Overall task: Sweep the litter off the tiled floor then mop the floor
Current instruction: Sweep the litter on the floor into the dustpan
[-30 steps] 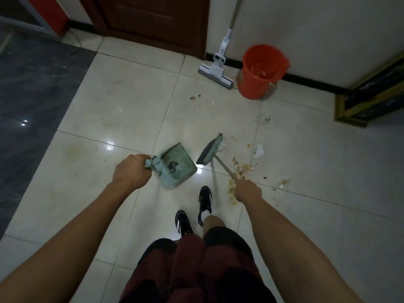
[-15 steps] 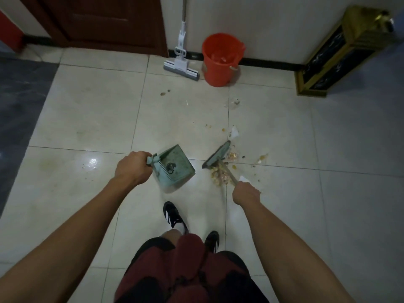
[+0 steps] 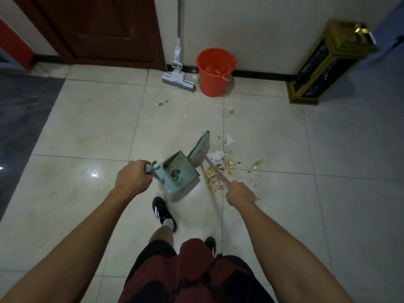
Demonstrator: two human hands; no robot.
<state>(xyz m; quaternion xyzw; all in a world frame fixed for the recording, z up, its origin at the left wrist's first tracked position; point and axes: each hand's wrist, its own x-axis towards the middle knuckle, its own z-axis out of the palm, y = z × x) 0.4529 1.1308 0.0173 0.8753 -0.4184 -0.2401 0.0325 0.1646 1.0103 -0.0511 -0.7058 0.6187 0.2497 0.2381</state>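
The tiled floor (image 3: 91, 127) is filling most of the view, pale and glossy, likely slick once wet. At about two o'clock a gold-framed dark cabinet (image 3: 325, 62) is standing against the wall. At twelve o'clock an orange bucket (image 3: 213, 73) is sitting just beside a sponge mop (image 3: 178, 78), whose handle is leaning up the wall; both are waiting well apart from the sweeping. No brand, label or writing is readable anywhere.

Near the centre, the left hand (image 3: 132, 179) is gripping the handle of a green dustpan (image 3: 178, 172), fingers curled round it, and is holding the pan tilted with its mouth turned toward three o'clock. The pan looks like stiff, light plastic, best held by that handle. There is a dark lump lying inside the pan.

The right hand (image 3: 239, 193) is wrapping its fingers round the thin stick of a broom (image 3: 200, 147), whose head is standing at the dustpan's one o'clock edge. The stick looks rigid and light; a low grip suits short strokes.

The litter (image 3: 216, 180) is lying just right of the pan, from four o'clock up to one o'clock: white paper scraps, yellowish crumbs and shiny wrappers. It is light and loose, so gentle strokes should be keeping it from scattering. A few specks (image 3: 162, 103) are lying farther off toward the mop.
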